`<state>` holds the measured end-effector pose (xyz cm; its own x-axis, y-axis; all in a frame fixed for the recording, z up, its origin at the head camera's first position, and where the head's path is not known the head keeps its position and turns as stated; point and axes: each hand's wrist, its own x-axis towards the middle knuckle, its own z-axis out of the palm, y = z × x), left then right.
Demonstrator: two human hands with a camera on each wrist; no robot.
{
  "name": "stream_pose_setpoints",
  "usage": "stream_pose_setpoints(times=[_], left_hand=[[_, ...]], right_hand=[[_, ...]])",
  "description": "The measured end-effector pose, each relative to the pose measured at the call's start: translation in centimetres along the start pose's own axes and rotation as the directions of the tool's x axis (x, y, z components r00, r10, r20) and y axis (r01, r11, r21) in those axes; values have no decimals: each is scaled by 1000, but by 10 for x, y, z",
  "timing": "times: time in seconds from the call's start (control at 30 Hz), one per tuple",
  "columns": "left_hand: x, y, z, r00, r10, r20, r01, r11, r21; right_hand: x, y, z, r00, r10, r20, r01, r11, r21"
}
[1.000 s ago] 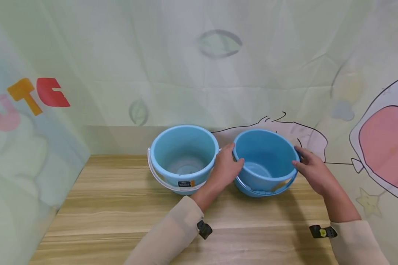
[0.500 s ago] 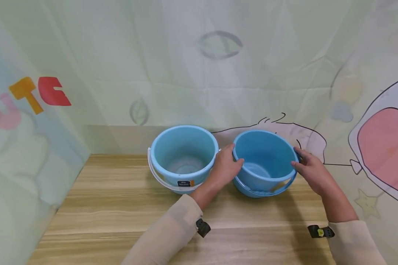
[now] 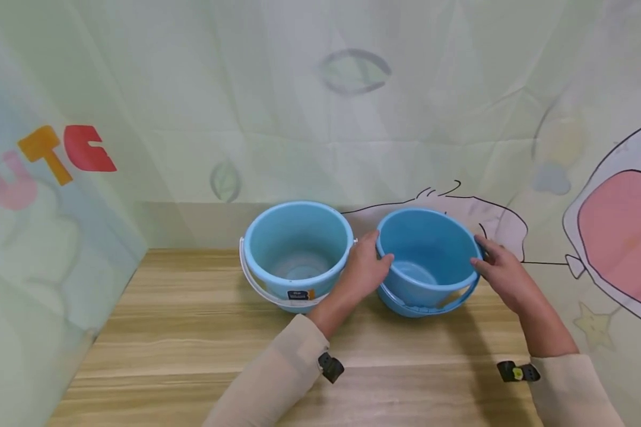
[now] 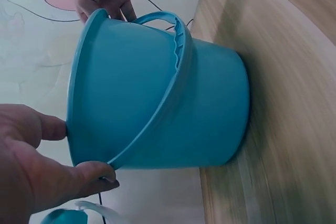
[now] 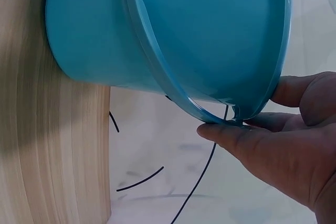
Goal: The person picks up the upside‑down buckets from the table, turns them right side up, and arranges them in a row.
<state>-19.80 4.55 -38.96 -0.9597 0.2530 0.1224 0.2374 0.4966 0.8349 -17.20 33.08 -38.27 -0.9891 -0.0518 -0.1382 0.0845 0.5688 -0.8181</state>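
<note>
Two blue plastic buckets stand side by side on a wooden table. The darker blue bucket [image 3: 422, 290] on the right is between both hands, its blue handle [image 4: 160, 109] hanging down in front. My left hand [image 3: 364, 265] grips its left rim, thumb over the edge and fingers on the outside. On the opposite side my right hand [image 3: 504, 276] pinches the rim near the handle's hinge, as the right wrist view shows. The lighter blue bucket [image 3: 299, 216], with a white handle [image 3: 252, 283] and a dark label, stands upright just left of my left hand. Both show nothing inside.
Behind the buckets hangs a pale green printed curtain [image 3: 278, 107], close to the table's back edge. More printed cloth borders the left and right sides. The wooden tabletop [image 3: 192, 356] stretches forward under both forearms.
</note>
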Motion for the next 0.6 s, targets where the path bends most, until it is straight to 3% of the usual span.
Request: stream_pose_setpoints(times=[0.2, 0.33, 0.6], left_hand=[[0, 5, -2, 1000, 14, -13, -13, 995, 98], [-1, 9, -10, 997, 55, -47, -49, 993, 104], [-6, 11, -49, 990, 110, -91, -116, 991, -60]], right_hand=[[0, -2, 3, 1000, -9, -21, 8, 1000, -28], [1, -2, 9, 998, -40, -57, 38, 999, -39], [3, -4, 11, 991, -98, -91, 90, 992, -85]])
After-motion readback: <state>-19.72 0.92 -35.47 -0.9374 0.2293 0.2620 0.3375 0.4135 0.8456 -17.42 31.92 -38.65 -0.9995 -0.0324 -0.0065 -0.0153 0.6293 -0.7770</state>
